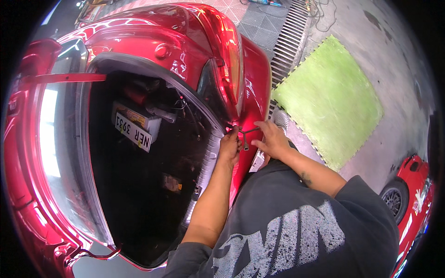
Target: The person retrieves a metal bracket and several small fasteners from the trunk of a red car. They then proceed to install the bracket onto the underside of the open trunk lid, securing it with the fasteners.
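My left hand (230, 144) is closed around a Y-shaped three-way socket wrench (245, 140) at the rear corner of a red car (252, 83). One arm of the wrench points down toward me and ends in a socket. Another reaches right, toward my right hand (273, 140), whose fingers are spread apart; whether a fingertip touches that arm is unclear. The wrench's far arm is partly hidden by my left fingers, just below the tail light (227, 60). Beside my left forearm runs the sill (207, 160) of the open trunk.
Inside the dark trunk (139, 199) lie a licence plate (133, 131), a box (155, 125) behind it and loose cables. The raised trunk lid (28, 176) stands at left. A green foam mat (333, 99) covers floor beside a drain grate (289, 39). Another red car (410, 199) is at lower right.
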A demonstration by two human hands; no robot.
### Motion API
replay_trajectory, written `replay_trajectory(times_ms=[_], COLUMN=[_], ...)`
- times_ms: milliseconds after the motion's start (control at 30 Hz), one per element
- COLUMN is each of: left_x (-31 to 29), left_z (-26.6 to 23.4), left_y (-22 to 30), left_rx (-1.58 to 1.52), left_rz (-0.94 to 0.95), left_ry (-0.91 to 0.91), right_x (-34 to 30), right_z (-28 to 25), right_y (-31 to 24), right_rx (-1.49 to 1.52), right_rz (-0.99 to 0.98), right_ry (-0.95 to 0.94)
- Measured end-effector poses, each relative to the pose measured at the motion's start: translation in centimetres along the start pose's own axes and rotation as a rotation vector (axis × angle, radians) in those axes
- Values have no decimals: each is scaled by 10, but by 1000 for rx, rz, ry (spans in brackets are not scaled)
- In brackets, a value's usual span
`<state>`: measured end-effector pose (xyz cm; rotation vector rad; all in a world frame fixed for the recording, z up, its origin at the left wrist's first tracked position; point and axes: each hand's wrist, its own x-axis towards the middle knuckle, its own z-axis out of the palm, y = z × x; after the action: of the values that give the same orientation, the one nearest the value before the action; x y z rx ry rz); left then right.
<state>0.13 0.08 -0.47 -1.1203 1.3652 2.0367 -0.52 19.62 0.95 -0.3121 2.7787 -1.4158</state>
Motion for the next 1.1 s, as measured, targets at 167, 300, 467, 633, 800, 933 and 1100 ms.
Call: replay_trajectory(times_ms=[167,300,467,633,800,933,1100], left_x=[-1,2,0,-2,-11,-4,12], left_z=[-3,-1,4,6,11,0,-6], left_y=[3,-1,-3,-1,9,1,-10], left_rx=[5,-2,134,146,181,115,147], left_rz=[13,30,71,76,59,63,52], left_ry=[-24,-16,92,123,145,25,93], right_x=[0,6,-1,7,7,14,-8], right_z=[33,42,11,-1,44,56,29], right_y=[22,20,-12,-11,7,22,15], right_rx=[217,816,164,-162,563,1398,112], right_rz=[115,781,-17,-316,546,1132,248], right_ry=[-217,-507,80,-55,-282,-517,-84])
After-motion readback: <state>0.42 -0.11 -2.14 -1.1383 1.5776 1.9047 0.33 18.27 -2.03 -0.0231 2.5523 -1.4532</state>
